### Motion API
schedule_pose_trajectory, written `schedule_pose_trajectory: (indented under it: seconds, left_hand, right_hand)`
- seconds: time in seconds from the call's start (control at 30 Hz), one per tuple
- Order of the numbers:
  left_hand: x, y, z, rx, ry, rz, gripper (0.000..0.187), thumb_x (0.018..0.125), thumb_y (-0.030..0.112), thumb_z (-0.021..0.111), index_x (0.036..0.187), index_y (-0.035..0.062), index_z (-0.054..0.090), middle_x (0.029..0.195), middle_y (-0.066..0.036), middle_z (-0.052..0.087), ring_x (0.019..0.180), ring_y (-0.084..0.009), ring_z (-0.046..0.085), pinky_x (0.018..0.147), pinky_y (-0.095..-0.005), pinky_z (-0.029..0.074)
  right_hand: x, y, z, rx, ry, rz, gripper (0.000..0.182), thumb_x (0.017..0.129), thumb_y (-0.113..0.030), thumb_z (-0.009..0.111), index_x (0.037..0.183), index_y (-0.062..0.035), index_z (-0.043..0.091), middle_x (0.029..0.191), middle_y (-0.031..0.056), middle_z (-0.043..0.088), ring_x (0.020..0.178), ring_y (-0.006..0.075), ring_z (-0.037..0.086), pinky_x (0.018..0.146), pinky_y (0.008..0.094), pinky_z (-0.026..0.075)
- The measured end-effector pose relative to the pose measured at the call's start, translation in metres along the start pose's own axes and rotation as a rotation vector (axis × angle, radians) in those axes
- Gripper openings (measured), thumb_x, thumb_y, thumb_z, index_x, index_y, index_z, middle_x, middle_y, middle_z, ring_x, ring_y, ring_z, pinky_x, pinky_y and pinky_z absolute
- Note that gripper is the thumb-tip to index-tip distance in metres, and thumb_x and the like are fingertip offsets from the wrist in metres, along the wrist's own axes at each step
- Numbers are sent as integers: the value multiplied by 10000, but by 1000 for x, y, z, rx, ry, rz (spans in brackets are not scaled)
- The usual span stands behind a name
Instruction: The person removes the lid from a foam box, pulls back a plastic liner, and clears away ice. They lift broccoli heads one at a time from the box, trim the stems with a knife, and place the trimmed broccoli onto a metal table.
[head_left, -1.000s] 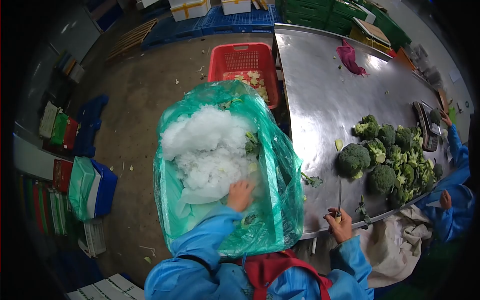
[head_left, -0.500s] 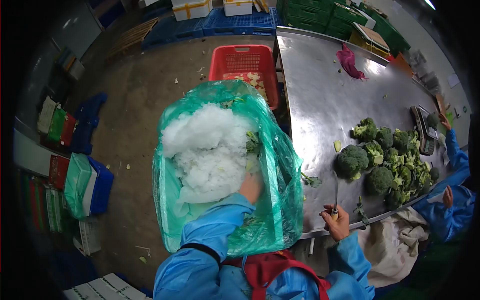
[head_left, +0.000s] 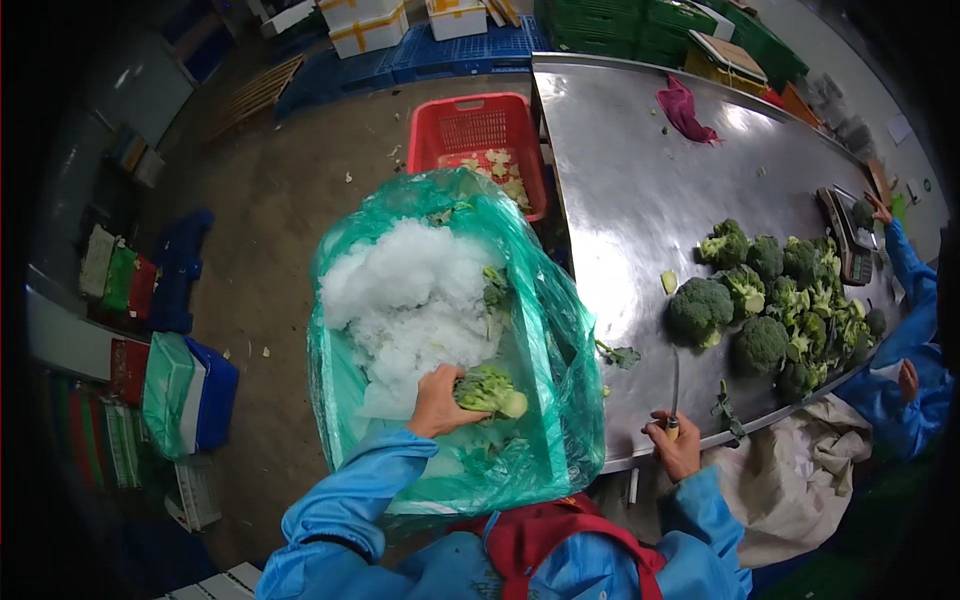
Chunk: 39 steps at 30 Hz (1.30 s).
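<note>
My left hand (head_left: pixel 437 403) grips a head of broccoli (head_left: pixel 490 391), its cut stem pointing right, inside a box lined with a green plastic bag (head_left: pixel 572 350). White crushed ice (head_left: pixel 405 285) fills much of that box, with some leaves (head_left: pixel 495 287) along its right side. My right hand (head_left: pixel 676 448), at the near edge of the metal table (head_left: pixel 640 200), is closed round the wooden handle of a knife (head_left: pixel 675 395), blade pointing up and away. Beyond the knife lies a pile of broccoli heads (head_left: pixel 760 345).
A red basket (head_left: pixel 478 120) with pale scraps stands behind the box. At right, a co-worker's hand (head_left: pixel 880 208) is by a weighing scale (head_left: pixel 850 235). A pink cloth (head_left: pixel 686 110) lies on the table's far part. A whitish sack (head_left: pixel 790 480) hangs below the near edge.
My left hand has come up out of the ice at the box's right side, moved left, and now shows a broccoli head in it. My right hand keeps the knife in nearly the same place.
</note>
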<state>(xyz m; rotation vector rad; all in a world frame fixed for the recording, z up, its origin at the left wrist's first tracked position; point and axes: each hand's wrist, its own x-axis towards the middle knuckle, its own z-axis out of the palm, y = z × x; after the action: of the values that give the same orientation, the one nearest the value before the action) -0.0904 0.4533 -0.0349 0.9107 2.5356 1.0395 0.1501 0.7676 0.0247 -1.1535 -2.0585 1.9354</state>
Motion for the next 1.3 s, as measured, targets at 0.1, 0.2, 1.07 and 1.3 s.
schedule_pose_trajectory:
  seconds: [0.1, 0.2, 1.07, 1.3]
  left_hand:
    - [-29, -9, 4, -309, 121, -224, 622, 556, 243, 841, 997, 12, 467, 938, -113, 535, 878, -259, 547, 766, -359, 453]
    - [-42, 11, -6, -790, 167, -447, 633, 609, 92, 810, 1057, 12, 369, 1020, -132, 536, 944, -190, 550, 796, -314, 472]
    - [-107, 68, -83, -455, 410, -303, 658, 576, 108, 817, 996, 32, 316, 946, -132, 517, 863, -187, 539, 762, -312, 456]
    - [-89, 82, -81, -519, 471, -380, 680, 546, 127, 828, 985, 36, 316, 917, -131, 491, 864, -190, 517, 772, -320, 446]
  right_hand:
    - [12, -9, 39, -95, -96, -195, 226, 807, -96, 668, 999, -4, 591, 746, 21, 596, 570, 77, 510, 473, 226, 410]
    - [7, -29, 80, -293, -319, -331, 217, 804, -115, 668, 989, -30, 592, 744, 84, 613, 599, 137, 565, 527, 292, 452]
    - [-1, -53, 131, -904, -289, -575, 134, 776, -94, 580, 850, -69, 471, 738, 166, 586, 660, 361, 590, 539, 449, 460]
    - [-43, -100, 177, -716, -472, -814, 185, 744, -90, 603, 880, -86, 478, 769, 130, 558, 637, 351, 571, 525, 449, 439]
